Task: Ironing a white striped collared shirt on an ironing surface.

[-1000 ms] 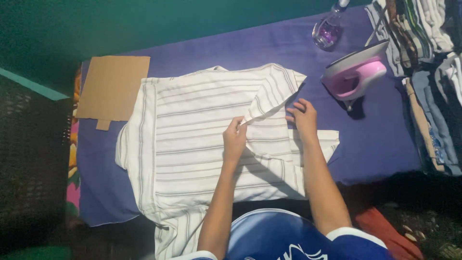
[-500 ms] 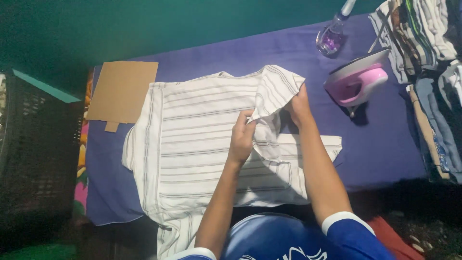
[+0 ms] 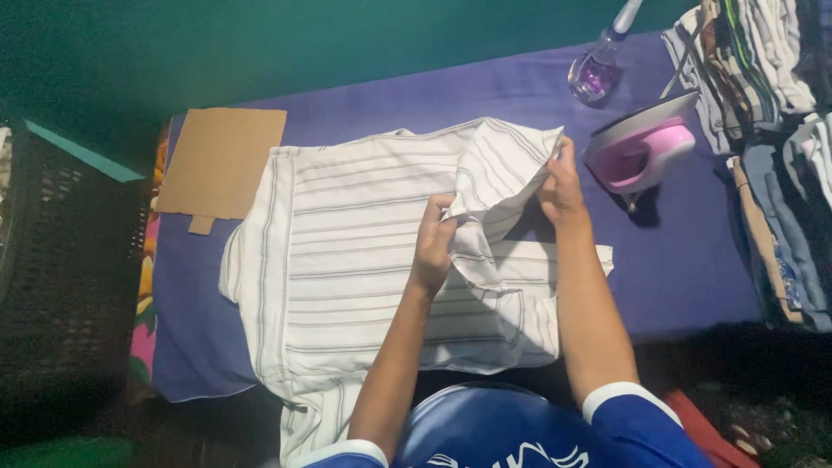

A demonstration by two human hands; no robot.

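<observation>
A white shirt with thin dark stripes [image 3: 347, 251] lies spread on a purple-covered table [image 3: 685, 251]. My left hand [image 3: 436, 238] pinches a fold of the shirt's sleeve near the middle. My right hand [image 3: 561, 184] grips the sleeve's far end, lifted off the cloth. The sleeve [image 3: 498, 169] hangs bunched between both hands, raised above the shirt's body. The shirt's lower edge drapes over the table's near edge.
A pink and white iron [image 3: 643, 147] stands just right of my right hand. A clear spray bottle with purple liquid [image 3: 598, 69] sits behind it. A cardboard sheet [image 3: 224, 163] lies at the left. Stacked folded clothes [image 3: 763, 130] fill the right; a dark basket [image 3: 52, 260] stands at the left.
Both hands have lifted the sleeve off the shirt and moved away from me. The right hand has gone toward the iron with the sleeve's end.
</observation>
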